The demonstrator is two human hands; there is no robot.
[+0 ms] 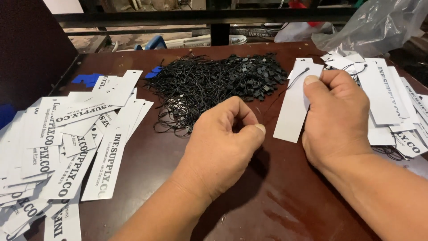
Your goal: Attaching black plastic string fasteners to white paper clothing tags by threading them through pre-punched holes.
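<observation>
**Stringing a tag: card in right hand, cord end in left**

Right hand [336, 118] pinches a blank white tag [296, 102] upright near the table's [276, 209] middle, thumb on its face. A black cord [298, 76] already loops through the hole at its top.

Left hand [223, 143] is curled just beside it, thumb pressed to the fingertips. It looks to be pinching the cord's thin end, but the pinch itself is hidden.

Cord pile [214, 85] lies toward the far edge. Unstrung tags [67, 147] spread along the left edge; strung ones [388, 102] stack at the right edge, under a clear bag [379, 27].

Judged step: threading or locking the cord. Next move calls for steady tension and a firm hold on the tag.
</observation>
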